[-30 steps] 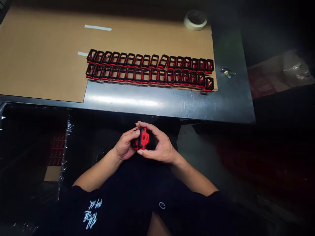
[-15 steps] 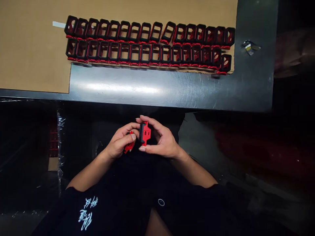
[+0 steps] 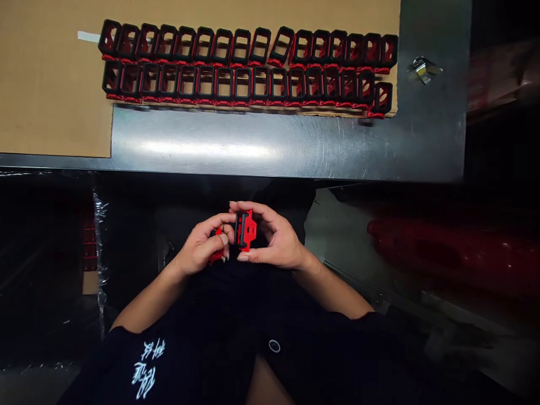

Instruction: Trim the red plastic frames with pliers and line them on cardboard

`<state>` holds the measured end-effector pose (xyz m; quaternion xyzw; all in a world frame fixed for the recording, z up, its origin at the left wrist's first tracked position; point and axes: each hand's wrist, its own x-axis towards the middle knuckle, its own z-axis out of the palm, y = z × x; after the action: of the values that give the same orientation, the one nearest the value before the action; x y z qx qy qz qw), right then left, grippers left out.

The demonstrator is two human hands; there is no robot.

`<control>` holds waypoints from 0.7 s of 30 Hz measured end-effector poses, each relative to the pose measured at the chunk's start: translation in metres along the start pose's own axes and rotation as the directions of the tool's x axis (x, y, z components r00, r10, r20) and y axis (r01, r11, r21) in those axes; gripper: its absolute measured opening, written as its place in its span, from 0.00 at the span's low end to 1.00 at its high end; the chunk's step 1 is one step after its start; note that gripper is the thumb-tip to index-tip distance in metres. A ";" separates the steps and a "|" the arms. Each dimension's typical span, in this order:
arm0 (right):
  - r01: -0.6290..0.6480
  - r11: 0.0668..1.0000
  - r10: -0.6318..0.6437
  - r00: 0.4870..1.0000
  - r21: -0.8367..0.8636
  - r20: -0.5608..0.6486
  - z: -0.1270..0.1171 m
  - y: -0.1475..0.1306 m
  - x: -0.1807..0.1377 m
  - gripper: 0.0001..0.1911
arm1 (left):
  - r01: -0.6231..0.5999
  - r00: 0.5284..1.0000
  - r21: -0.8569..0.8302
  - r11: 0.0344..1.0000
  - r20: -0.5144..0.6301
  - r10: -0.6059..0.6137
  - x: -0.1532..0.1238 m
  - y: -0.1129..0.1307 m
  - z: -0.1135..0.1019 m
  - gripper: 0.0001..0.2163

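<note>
Between the thumb and fingers of my right hand [image 3: 276, 239] is a red and black plastic housing [image 3: 250, 230], its red face turned to the right and its black rim to the left. My left hand [image 3: 205, 244] pinches a smaller red plastic part [image 3: 217, 247] under its thumb; the fingers cover much of it. My left fingertips reach the black rim of the housing, but whether they press on it I cannot tell. Both hands are in front of my body, below the table's front edge.
Two rows of similar red and black frames [image 3: 205, 83] stand on a cardboard sheet [image 3: 54, 84] on the metal table [image 3: 202, 140]. A small shiny, crumpled piece [image 3: 424, 70] lies at the right. Clear plastic film [image 3: 100, 242] hangs at the left, and a dark red shape [image 3: 422, 250] is at the right.
The housing has turned slightly, so more of its black rim and inside shows. My left hand has shifted a little left with the red part. The table sits slightly higher in view.
</note>
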<state>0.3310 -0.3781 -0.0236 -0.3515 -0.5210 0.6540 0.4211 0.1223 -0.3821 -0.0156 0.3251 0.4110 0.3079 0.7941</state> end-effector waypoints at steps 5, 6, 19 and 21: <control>0.109 0.985 -0.104 0.994 -0.132 0.044 -0.002 -0.002 0.002 0.44 | 0.009 1.000 0.092 0.996 -0.013 -0.008 0.000 -0.003 0.001 0.17; 0.127 0.979 -0.121 0.992 -0.162 0.049 -0.002 -0.002 0.002 0.44 | 0.008 1.000 0.108 0.994 -0.007 -0.007 0.000 -0.003 0.001 0.17; 0.199 0.941 -0.188 0.980 -0.275 0.065 -0.004 0.000 0.002 0.41 | -0.001 1.000 0.275 0.961 0.007 -0.001 -0.005 0.006 0.005 0.24; 0.194 0.944 -0.183 0.981 -0.269 0.063 -0.004 0.000 0.002 0.40 | 0.020 1.000 0.304 0.953 -0.016 -0.016 -0.006 0.007 0.005 0.23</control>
<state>0.3335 -0.3747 -0.0243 -0.3427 -0.6452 0.5388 0.4194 0.1225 -0.3833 -0.0054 0.4373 0.4619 0.2360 0.7346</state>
